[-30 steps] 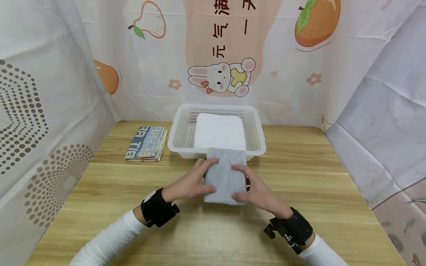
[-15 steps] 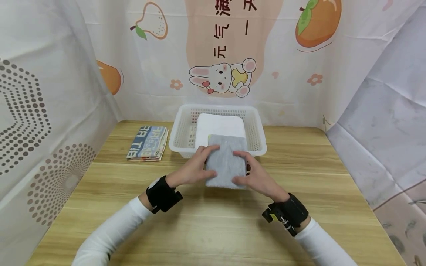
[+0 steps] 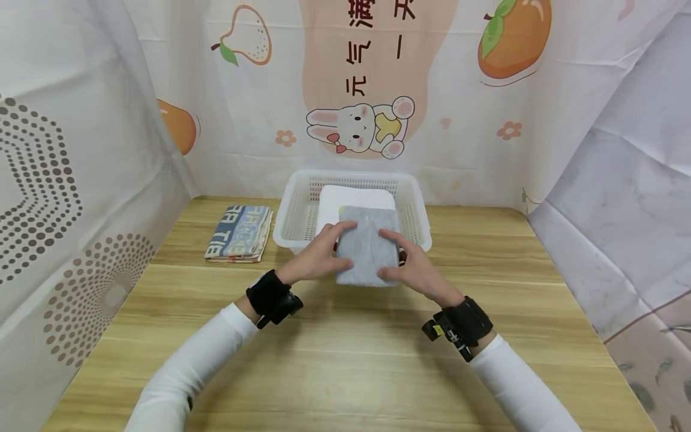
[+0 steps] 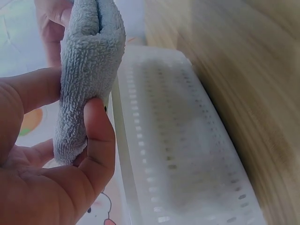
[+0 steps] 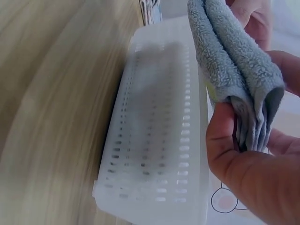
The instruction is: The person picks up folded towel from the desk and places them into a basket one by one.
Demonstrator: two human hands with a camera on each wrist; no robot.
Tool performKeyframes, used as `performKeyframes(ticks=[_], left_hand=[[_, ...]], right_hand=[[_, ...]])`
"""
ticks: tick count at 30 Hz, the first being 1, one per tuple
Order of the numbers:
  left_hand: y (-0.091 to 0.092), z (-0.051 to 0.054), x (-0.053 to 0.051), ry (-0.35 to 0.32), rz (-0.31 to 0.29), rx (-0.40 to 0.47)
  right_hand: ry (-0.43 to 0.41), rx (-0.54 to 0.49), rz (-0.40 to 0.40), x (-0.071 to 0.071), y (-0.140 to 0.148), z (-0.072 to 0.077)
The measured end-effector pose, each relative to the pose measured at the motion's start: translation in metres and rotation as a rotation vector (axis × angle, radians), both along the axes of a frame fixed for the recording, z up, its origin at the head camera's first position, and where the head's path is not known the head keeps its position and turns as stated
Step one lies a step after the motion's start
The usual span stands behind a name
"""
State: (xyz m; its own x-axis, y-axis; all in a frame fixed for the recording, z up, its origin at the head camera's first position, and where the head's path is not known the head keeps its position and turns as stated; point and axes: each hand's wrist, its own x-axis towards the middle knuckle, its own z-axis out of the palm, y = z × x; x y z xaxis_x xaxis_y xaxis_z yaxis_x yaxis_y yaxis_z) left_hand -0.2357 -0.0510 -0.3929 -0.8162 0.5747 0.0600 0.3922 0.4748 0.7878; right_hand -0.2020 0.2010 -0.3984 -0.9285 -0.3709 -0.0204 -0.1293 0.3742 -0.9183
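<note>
A folded grey towel (image 3: 367,246) is held level between both hands, over the front rim of a white plastic basket (image 3: 283,225). My left hand (image 3: 318,255) grips its left edge, thumb and fingers on either face. On the opposite edge my right hand (image 3: 418,270) pinches the towel the same way. Inside the basket lies a folded white cloth (image 3: 353,196), partly covered from view by the towel. Both wrist views show the grey towel (image 4: 89,70) raised above the basket rim, its folded layers (image 5: 248,103) visible in the right wrist view.
A folded blue and cream printed cloth (image 3: 237,234) lies on the wooden table (image 3: 345,372), left of the basket. Behind the basket hangs a white printed curtain (image 3: 243,138), with more sheets at both sides.
Both hands have carried the grey towel forward, from in front of the basket to over its front rim. It now covers more of the white cloth from view.
</note>
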Motion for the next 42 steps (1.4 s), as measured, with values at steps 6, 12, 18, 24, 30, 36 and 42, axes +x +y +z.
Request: performKeyframes(ticks=[6,12,18,24,30,36,42], left_hand=[[0.002,0.005,-0.014,-0.024,0.027,-0.017],[0.003,0.006,-0.028,-0.027,0.033,-0.012],[0.005,0.003,-0.042,-0.018,0.031,0.02],[0.007,0.001,-0.055,-0.002,0.03,0.059],[0.012,-0.001,-0.068,0.017,0.06,0.067],[0.014,-0.004,-0.077,0.026,0.081,0.064],[0.018,-0.01,-0.086,0.051,0.095,0.018]], right_hand=[[0.018,0.003,-0.029,-0.015,-0.001,0.001],[0.025,0.017,-0.074,-0.03,-0.002,0.001],[0.035,0.053,-0.096,-0.042,-0.004,0.004],[0.048,0.061,-0.116,-0.055,-0.004,0.003],[0.049,0.057,-0.157,-0.069,-0.003,0.001],[0.084,0.098,-0.166,-0.081,-0.002,-0.004],[0.096,0.138,-0.155,-0.089,-0.005,-0.007]])
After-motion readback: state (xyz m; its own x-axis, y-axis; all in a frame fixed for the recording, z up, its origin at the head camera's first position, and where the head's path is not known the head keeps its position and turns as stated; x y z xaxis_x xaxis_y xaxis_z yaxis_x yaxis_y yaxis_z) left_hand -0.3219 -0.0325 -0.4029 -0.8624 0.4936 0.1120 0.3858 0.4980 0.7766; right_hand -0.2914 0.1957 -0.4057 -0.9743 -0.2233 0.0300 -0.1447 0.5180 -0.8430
